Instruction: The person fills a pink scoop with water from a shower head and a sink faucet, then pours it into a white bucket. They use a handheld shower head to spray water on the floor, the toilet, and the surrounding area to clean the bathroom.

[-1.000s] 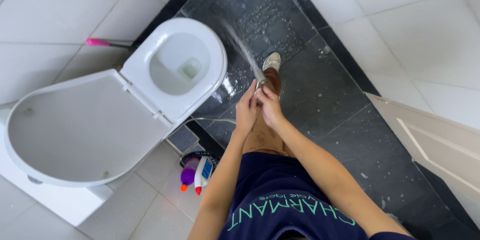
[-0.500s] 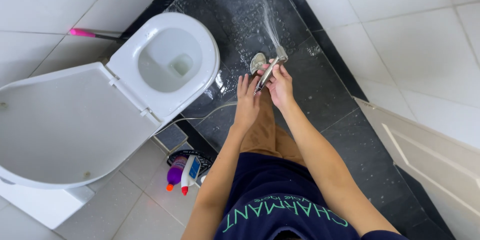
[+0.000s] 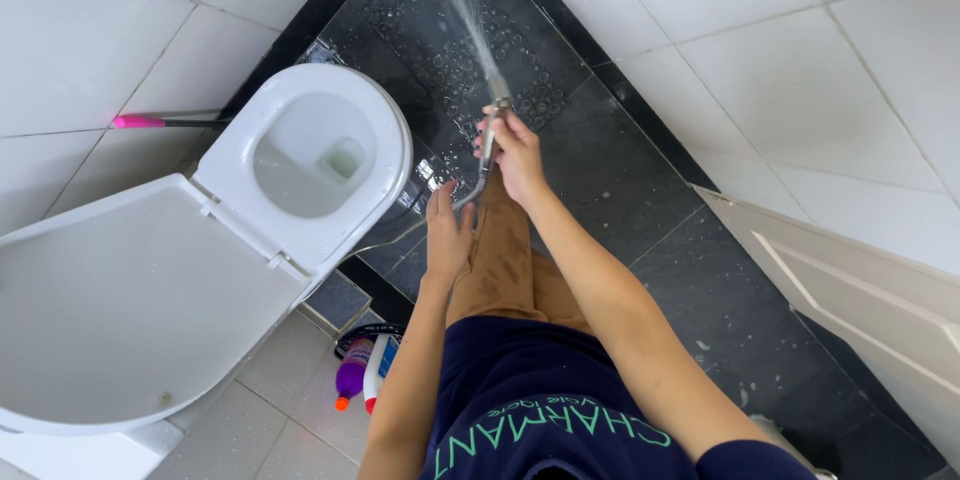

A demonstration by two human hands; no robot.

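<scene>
My right hand [image 3: 520, 155] grips a metal spray nozzle [image 3: 495, 105] on a hose, and a jet of water [image 3: 460, 5] shoots from it across the dark wet floor tiles [image 3: 600, 170]. My left hand [image 3: 448, 230] hangs just below and to the left of it, fingers spread, holding nothing, close to the thin hose [image 3: 400, 235]. A white toilet [image 3: 310, 160] with its lid [image 3: 120, 310] raised stands to the left of both hands.
A pink-handled brush [image 3: 150, 123] leans on the white wall tiles behind the toilet. Cleaning bottles, one purple [image 3: 350, 375] and one white [image 3: 377, 370], stand in a holder by the toilet base. A white door [image 3: 860, 310] is at the right.
My right hand has lifted the nozzle farther up the floor, the jet now pointing away. My left hand has let go of it and dropped back.
</scene>
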